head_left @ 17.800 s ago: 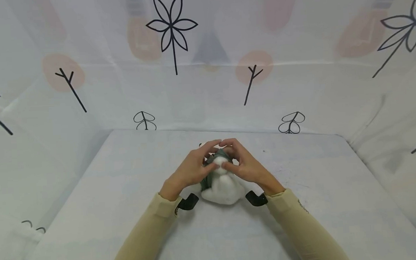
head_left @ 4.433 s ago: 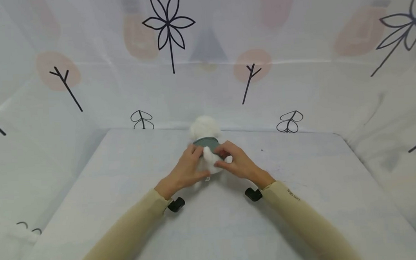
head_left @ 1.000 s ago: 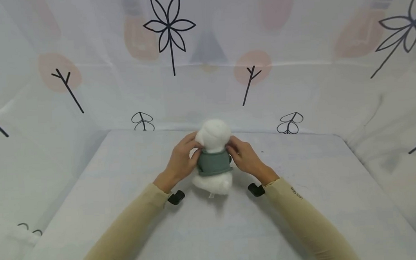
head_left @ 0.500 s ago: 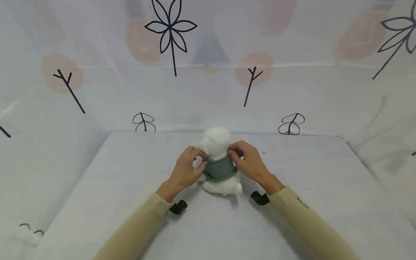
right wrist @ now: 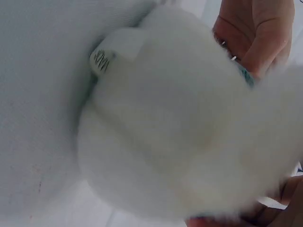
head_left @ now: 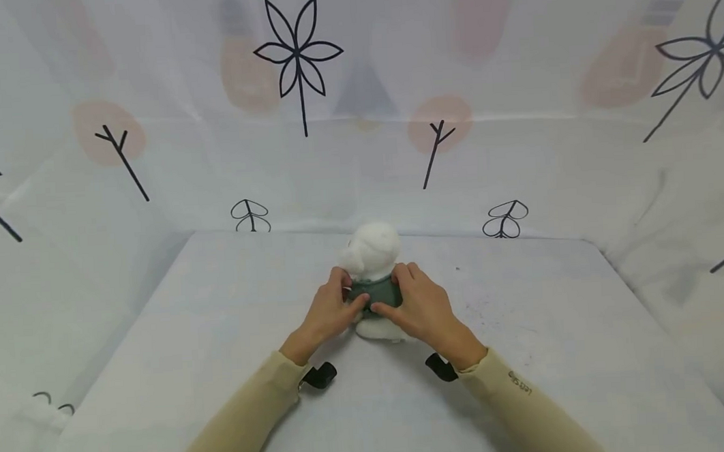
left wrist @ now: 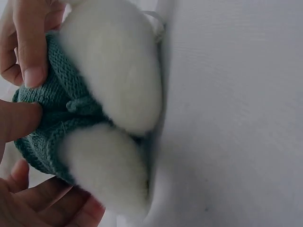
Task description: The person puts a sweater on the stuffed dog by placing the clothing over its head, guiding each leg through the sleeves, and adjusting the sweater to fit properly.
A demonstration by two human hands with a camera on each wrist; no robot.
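Observation:
A white plush toy (head_left: pixel 380 242) sits upright on the white table, its head turned toward the left. Around its body is a green knitted vest (head_left: pixel 380 291). My left hand (head_left: pixel 329 309) grips the vest on the toy's left side, thumb toward me. From the other side my right hand (head_left: pixel 428 308) grips the vest, fingers near the neck and thumb low on the knit. In the left wrist view, fingers (left wrist: pixel 33 73) press the vest (left wrist: pixel 71 85) above two furry legs (left wrist: pixel 111 61). The right wrist view shows the furry rear and a small tag (right wrist: pixel 101 61).
A pale table (head_left: pixel 222 370) lies under the toy. Behind and beside it hangs a printed cloth (head_left: pixel 359 165) with flower and twig drawings. Black wrist cameras (head_left: pixel 321 375) sit under both sleeves.
Earlier the toy lay tipped away from me; it now sits upright. In the last second it turned slightly leftward, and both hands slid from its neck down onto the vest.

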